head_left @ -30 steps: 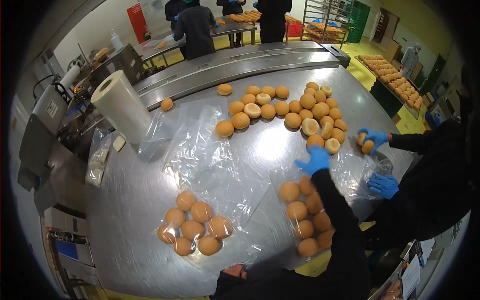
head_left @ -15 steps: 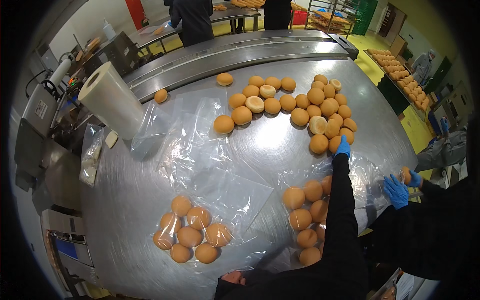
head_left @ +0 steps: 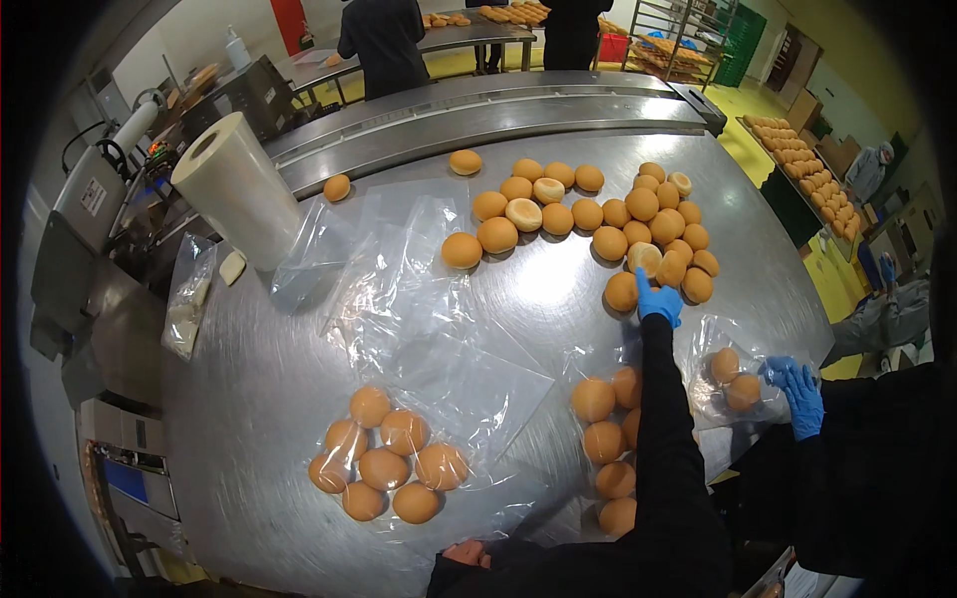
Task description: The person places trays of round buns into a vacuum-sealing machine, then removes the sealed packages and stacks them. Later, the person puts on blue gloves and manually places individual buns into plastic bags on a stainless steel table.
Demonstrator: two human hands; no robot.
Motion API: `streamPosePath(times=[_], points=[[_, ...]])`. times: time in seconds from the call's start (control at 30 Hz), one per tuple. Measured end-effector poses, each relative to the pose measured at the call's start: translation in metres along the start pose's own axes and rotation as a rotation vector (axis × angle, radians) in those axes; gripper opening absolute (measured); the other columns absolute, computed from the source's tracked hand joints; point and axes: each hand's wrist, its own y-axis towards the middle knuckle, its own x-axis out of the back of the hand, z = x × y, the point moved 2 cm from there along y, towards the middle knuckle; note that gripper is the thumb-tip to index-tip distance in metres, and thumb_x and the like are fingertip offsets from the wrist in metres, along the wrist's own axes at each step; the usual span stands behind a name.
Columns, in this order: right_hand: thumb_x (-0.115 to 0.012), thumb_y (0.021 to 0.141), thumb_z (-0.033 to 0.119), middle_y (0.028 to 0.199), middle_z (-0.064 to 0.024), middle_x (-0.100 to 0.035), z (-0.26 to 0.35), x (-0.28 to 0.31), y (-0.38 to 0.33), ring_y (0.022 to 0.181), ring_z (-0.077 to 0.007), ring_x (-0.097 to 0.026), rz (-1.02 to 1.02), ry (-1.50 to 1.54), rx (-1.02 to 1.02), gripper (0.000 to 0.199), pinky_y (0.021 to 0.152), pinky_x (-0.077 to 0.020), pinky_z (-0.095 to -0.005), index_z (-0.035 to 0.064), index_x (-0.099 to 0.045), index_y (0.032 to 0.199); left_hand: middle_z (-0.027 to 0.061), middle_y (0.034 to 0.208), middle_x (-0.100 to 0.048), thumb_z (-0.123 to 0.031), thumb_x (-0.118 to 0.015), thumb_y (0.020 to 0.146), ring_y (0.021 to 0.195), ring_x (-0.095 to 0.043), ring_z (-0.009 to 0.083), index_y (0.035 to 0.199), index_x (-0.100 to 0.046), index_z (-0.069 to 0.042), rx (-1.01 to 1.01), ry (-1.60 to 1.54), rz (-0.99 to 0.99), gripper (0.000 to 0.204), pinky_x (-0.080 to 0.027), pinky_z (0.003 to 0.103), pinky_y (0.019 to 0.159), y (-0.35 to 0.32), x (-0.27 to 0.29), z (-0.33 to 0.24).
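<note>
My right hand [head_left: 659,302], in a blue glove, reaches to the near edge of a cluster of round golden buns. Its fingers are stretched out, one extended up to a pale-faced bun [head_left: 645,259]; a brown bun [head_left: 620,292] is just left of it. At the lower edge, my left hand [head_left: 467,553] is bare and mostly covered by dark sleeve, so its fingers hardly show. A clear bag of several buns [head_left: 383,468] lies flat ahead of it. Another bagged group of buns [head_left: 604,442] is partly hidden behind my right forearm.
At the right, a co-worker's blue-gloved hand [head_left: 796,394] touches a clear bag with two buns [head_left: 735,379]. Empty clear bags [head_left: 399,289] lie mid-table. A big film roll [head_left: 239,189] stands at the left. A metal conveyor [head_left: 478,110] runs along the far side.
My right hand has shifted left along the buns' near edge, its fingers now extended. Two buns now show in the co-worker's bag; the co-worker's other hand, earlier at a bun, is out of sight.
</note>
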Motion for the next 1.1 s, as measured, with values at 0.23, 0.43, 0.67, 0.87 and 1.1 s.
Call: streamPosePath(times=[0.23, 0.43, 0.67, 0.87, 1.1], points=[[-0.049, 0.056, 0.070, 0.134, -0.0149, -0.019, 0.070, 0.012, -0.073, 0.125, -0.0344, -0.009, -0.012, -0.398, -0.001, 0.095, 0.096, -0.0160, -0.0544, 0.0096, -0.032, 0.127, 0.0122, 0.071, -0.054, -0.027, -0.053, 0.070, 0.067, -0.052, 0.0329, 0.075, -0.050, -0.008, 0.129, 0.010, 0.091, 0.020, -0.041, 0.043, 0.063, 0.004, 0.028, -0.033], [-0.048, 0.056, 0.071, 0.132, -0.0154, -0.024, 0.079, 0.014, -0.073, 0.122, -0.0345, -0.020, 0.224, -0.353, -0.017, 0.096, 0.090, -0.0284, -0.0535, 0.0089, -0.029, 0.128, 0.0138, 0.072, -0.054, -0.027, -0.051, 0.072, 0.067, -0.053, 0.0338, 0.077, -0.050, -0.007, 0.068, -0.040, 0.093, 0.020, -0.042, 0.044, 0.061, -0.002, 0.016, -0.011], [-0.040, 0.057, 0.075, 0.128, -0.0200, -0.028, 0.079, 0.007, -0.142, 0.114, -0.0421, -0.030, 1.353, 1.690, -0.140, 0.084, 0.076, -0.0314, -0.0658, 0.0064, -0.049, 0.105, 0.0090, 0.063, -0.052, -0.020, -0.052, 0.069, 0.061, -0.050, 0.0308, 0.067, -0.045, -0.009, 0.029, -0.205, -0.041, 0.014, -0.038, 0.040, 0.057, -0.009, 0.011, -0.004], [-0.044, 0.065, 0.066, 0.129, -0.0212, -0.026, 0.055, 0.101, -0.339, 0.116, -0.0459, -0.024, 2.115, 1.735, 0.116, 0.072, 0.077, -0.0290, -0.0672, 0.0014, -0.051, 0.096, 0.0081, 0.052, -0.046, -0.012, -0.050, 0.070, 0.049, -0.048, 0.0235, 0.063, -0.041, -0.007, -0.078, -0.500, -0.219, 0.012, -0.036, 0.032, 0.046, -0.016, 0.004, 0.015], [-0.061, 0.063, 0.048, 0.087, -0.0131, -0.057, -0.045, 0.054, -0.443, 0.082, -0.0256, -0.054, 1.807, 0.064, 1.374, 0.056, 0.071, -0.0417, -0.0384, 0.0035, -0.055, 0.096, 0.0016, 0.058, -0.041, -0.009, -0.051, 0.072, 0.053, -0.038, 0.0073, 0.070, -0.037, -0.008, -0.028, -0.783, -0.158, 0.015, -0.034, 0.026, 0.048, -0.047, 0.048, 0.005]])
